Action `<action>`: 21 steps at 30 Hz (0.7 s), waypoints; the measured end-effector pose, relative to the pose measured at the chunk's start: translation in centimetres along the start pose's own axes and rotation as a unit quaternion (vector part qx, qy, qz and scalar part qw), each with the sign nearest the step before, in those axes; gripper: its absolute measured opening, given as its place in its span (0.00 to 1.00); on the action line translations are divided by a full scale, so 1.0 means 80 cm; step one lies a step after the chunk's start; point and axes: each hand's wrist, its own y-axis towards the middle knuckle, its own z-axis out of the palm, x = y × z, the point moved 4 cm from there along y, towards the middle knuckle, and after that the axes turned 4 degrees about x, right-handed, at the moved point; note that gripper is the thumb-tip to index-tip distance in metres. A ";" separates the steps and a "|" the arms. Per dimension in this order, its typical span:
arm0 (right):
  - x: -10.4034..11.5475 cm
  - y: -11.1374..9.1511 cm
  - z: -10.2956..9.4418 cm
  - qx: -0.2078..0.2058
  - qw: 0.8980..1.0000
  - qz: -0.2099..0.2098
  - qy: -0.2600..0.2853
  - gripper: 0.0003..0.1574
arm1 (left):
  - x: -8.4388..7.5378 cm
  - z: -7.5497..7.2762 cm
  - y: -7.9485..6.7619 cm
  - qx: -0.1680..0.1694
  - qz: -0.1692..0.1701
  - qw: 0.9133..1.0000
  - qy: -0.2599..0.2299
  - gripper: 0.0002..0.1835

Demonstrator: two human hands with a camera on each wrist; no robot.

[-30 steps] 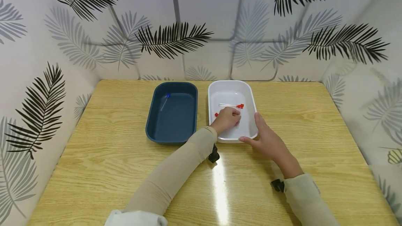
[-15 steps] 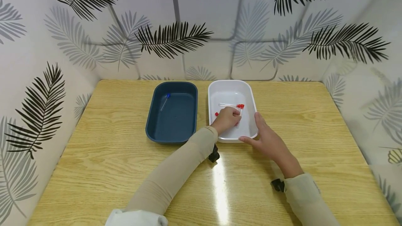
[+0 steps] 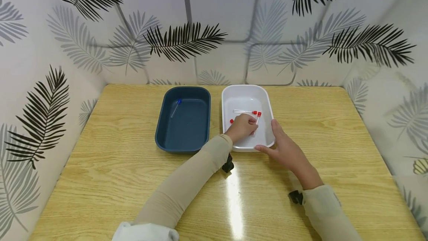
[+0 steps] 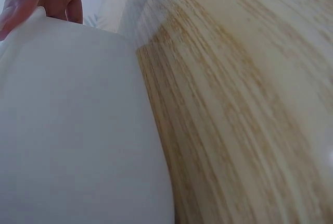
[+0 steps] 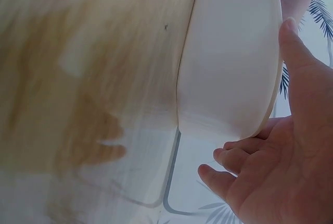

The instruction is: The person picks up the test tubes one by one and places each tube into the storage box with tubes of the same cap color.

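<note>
A white tray [image 3: 245, 94] holds several clear tubes with red caps. My left hand [image 3: 240, 127] reaches into it with curled fingers, which pinch a red-capped tube [image 3: 259, 115] lying lengthwise. Another red-capped tube [image 3: 244, 111] lies crosswise just beyond the fingers. Beside the knuckles a red cap [image 3: 232, 121] peeks out, the rest hidden by the hand. My right hand [image 3: 287, 151] rests against the tray's near right corner, its thumb on the near rim and its extended fingers along the right side. In the right wrist view, that hand [image 5: 291, 151] touches the tray wall [image 5: 229, 57].
Left of the white tray stands a dark blue tray [image 3: 182, 133] with a blue-capped tube [image 3: 175, 108] inside. Both trays sit near the back edge of the wooden table [image 3: 110, 159]. A patterned wall [image 3: 207, 58] rises behind it.
My left hand has shifted very slightly right. The lengthwise red-capped tube has moved a little right, its cap now apart from the crosswise tube's cap. My right hand stays in place.
</note>
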 end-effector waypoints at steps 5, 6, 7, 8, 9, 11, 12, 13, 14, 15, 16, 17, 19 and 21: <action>0.001 0.000 -0.001 0.001 1.000 -0.001 0.001 0.73 | 0.000 0.001 0.001 0.001 -0.001 1.000 0.006 0.14; 0.001 0.000 -0.001 0.002 1.000 0.000 0.000 0.73 | 0.000 0.001 0.001 0.001 0.002 1.000 0.010 0.14; 0.001 0.000 -0.001 0.002 1.000 0.000 0.001 0.73 | 0.000 0.001 0.001 0.001 0.003 1.000 0.012 0.14; 0.001 0.000 -0.001 0.002 1.000 0.000 0.001 0.73 | 0.000 0.001 0.002 0.001 0.005 1.000 0.016 0.14; 0.001 0.000 -0.001 0.002 1.000 0.000 0.001 0.73 | 0.000 0.001 0.002 0.000 0.006 1.000 0.021 0.14; 0.002 0.000 -0.001 0.001 1.000 -0.001 0.001 0.73 | 0.000 0.001 0.002 -0.001 0.009 1.000 0.027 0.14; 0.002 -0.001 -0.001 0.001 1.000 -0.002 0.001 0.73 | -0.001 0.000 0.001 -0.002 0.011 1.000 0.028 0.14; 0.003 -0.001 -0.002 0.000 1.000 -0.003 0.002 0.73 | -0.001 0.000 0.001 -0.003 0.013 0.999 0.030 0.14; 0.003 -0.001 -0.002 0.000 1.000 -0.003 0.002 0.73 | -0.002 0.000 0.001 -0.004 0.014 0.999 0.031 0.14; 0.003 -0.001 -0.002 0.000 1.000 -0.003 0.002 0.73 | -0.003 -0.001 0.000 -0.005 0.016 0.999 0.031 0.14; 0.004 -0.001 -0.002 0.001 1.000 -0.002 0.003 0.73 | -0.004 -0.001 0.000 -0.007 0.019 0.999 0.033 0.14; 0.004 -0.001 -0.003 0.002 1.000 -0.001 0.003 0.73 | -0.005 -0.002 -0.001 -0.010 0.023 0.999 0.036 0.14; 0.004 -0.001 -0.003 0.003 1.000 0.001 0.003 0.73 | -0.007 -0.003 -0.002 -0.017 0.025 0.999 0.039 0.13; 0.003 -0.001 -0.003 0.005 1.000 0.004 0.002 0.73 | -0.009 -0.004 -0.002 -0.025 0.026 0.999 0.037 0.13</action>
